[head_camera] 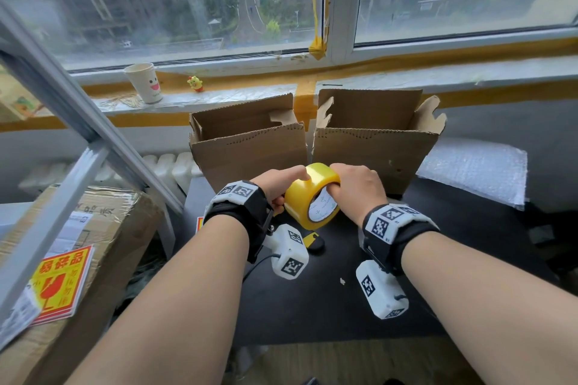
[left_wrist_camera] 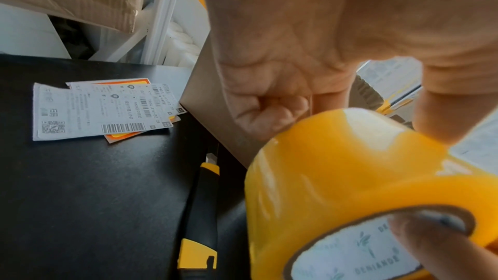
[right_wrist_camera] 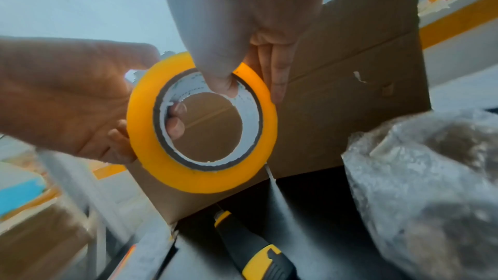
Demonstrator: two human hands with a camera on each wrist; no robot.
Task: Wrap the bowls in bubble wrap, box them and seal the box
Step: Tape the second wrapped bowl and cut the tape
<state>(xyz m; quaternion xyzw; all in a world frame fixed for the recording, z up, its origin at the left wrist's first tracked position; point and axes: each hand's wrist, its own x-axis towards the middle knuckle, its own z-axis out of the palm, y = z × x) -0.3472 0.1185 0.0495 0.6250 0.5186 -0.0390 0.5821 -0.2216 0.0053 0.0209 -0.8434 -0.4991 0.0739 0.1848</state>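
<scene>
Both hands hold a yellow roll of packing tape above the black table, just in front of two open cardboard boxes. My left hand grips the roll's left side, with its thumb on top and its fingertips showing inside the core. My right hand grips the right side, its thumb hooked into the core and its fingers over the outside. The left wrist view shows the tape roll close up. No bowl is in view, and the insides of the boxes are hidden.
A yellow and black utility knife lies on the table under the roll. Bubble wrap lies at the right, lumpy in the right wrist view. Shipping labels lie left of the boxes. A large carton with red fragile stickers stands at the left.
</scene>
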